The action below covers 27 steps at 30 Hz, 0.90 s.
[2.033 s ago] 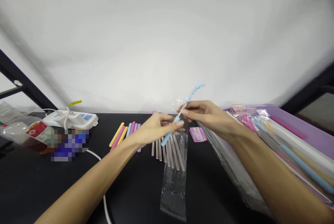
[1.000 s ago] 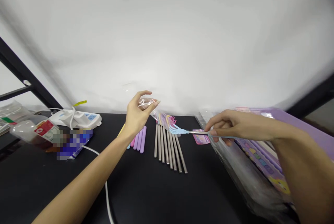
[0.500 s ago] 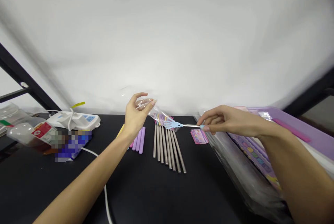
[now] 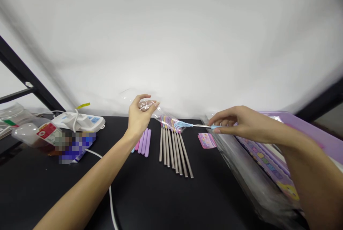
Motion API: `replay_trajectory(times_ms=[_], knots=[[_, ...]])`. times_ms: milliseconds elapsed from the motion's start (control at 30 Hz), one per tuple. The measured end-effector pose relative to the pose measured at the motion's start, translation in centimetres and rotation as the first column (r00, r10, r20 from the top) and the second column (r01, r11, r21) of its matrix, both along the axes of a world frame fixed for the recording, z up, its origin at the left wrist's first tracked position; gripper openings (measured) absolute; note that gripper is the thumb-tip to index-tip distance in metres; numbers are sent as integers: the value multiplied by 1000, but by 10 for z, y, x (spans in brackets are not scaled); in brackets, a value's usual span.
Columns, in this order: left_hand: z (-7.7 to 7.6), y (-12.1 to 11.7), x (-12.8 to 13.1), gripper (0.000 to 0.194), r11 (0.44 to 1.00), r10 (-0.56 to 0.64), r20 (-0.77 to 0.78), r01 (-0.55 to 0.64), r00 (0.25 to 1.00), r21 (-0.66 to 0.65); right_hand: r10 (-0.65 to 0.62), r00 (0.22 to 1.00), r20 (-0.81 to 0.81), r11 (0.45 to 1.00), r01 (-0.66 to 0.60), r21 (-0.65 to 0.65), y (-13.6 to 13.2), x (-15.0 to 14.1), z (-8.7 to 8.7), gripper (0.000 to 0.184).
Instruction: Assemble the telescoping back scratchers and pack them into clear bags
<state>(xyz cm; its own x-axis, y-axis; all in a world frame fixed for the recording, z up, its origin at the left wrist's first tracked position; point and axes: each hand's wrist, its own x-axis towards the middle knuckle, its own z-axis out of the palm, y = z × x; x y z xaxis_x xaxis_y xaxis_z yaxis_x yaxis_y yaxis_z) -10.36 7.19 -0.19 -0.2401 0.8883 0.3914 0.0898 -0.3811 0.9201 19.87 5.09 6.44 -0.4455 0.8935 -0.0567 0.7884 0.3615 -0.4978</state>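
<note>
My left hand is raised above the black table, pinching the end of a clear plastic sleeve. My right hand holds a thin metal back scratcher with a pale blue handle and claw head by its shaft. The blue claw is level with the sleeve's far end and touches or overlaps it. Below lies a row of several metal rods, their coloured claw heads bunched behind the sleeve. Several lilac and pink handles lie left of the rods.
A pink card lies right of the rods. Plastic-wrapped packs and a lilac tray fill the right side. A white power strip, a plastic tub, a censored package and a white cable sit left.
The right hand has shifted slightly right, drawing the scratcher with it. Two seconds ago both hands were together above the rods, and the sleeve hung down over them; the left hand now holds it up.
</note>
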Motion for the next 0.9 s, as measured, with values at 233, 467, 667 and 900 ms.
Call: replay_trajectory(times_ms=[233, 467, 667, 900], knots=[[6, -4, 1, 37, 999, 52, -79, -52, 995, 5, -23, 999, 44, 995, 19, 93, 0, 0, -1, 30], [8, -5, 1, 36, 999, 53, -67, -53, 996, 0, -20, 999, 44, 997, 16, 76, 0, 2, -1, 28], [4, -4, 4, 42, 999, 7, 23, -6, 1000, -39, -22, 997, -76, 999, 18, -44, 1, 1, -3, 38], [2, -2, 6, 48, 999, 38, 78, -36, 996, -30, 20, 994, -109, 990, -34, -133, 0, 1, -3, 44]])
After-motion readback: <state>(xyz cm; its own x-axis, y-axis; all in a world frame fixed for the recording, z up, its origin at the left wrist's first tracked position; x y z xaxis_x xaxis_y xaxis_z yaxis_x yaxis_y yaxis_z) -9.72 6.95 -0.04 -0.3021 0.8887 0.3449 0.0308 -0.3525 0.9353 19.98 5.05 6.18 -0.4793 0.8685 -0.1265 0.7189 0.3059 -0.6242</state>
